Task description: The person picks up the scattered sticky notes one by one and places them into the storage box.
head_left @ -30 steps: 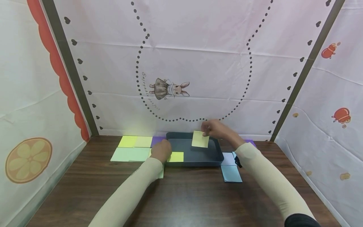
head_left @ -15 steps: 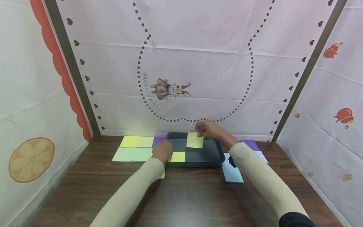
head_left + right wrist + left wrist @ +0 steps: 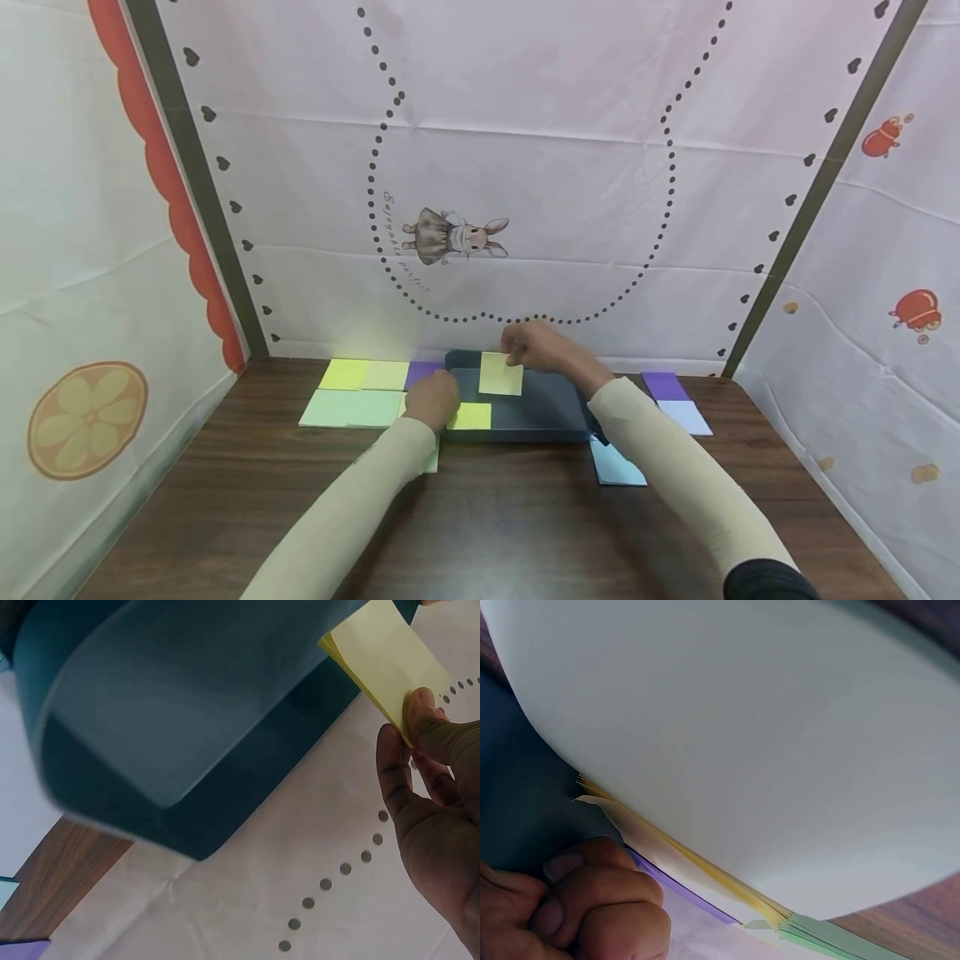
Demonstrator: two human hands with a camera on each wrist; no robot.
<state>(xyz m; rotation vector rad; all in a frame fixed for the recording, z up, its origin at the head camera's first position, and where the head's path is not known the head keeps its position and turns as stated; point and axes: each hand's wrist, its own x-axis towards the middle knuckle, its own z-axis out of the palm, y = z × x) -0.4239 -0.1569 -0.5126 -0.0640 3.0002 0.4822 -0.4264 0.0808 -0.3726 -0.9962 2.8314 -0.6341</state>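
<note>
head view shows the right hand point(image 3: 534, 346) pinching a pale yellow note point(image 3: 501, 373) by its top edge, thumb and fingers point(image 3: 420, 705) closed on the paper, so the sheet hangs below the fingers over the dark tray point(image 3: 551, 412). since a second ago that hand has carried the note leftward across the tray, from over its right half to over its left-centre. judged from this, the note is being brought toward the other yellow note point(image 3: 470, 415), which lies flat in the tray's near-left corner, just beside the left hand's knuckles.

the left hand point(image 3: 431, 398) rests at the tray's left rim with its fingers point(image 3: 592, 892) curled into a loose fist; the left wrist view shows them bunched and holding nothing i can make out. it has hardly moved.

counting what lies on the desk point(image 3: 480, 517): two yellow notes in all, one held and one in the tray. left of the left fingers sit four pale pads point(image 3: 348, 408), two yellowish at the back and two mint green in front, plus one purple pad point(image 3: 422, 373) partly hidden behind the fist. a further pale sheet peeks out under the left forearm. right of the right forearm lie one purple pad point(image 3: 663, 386), one pale lilac pad point(image 3: 684, 417) and one light blue pad point(image 3: 617, 468). one tray only.
</note>
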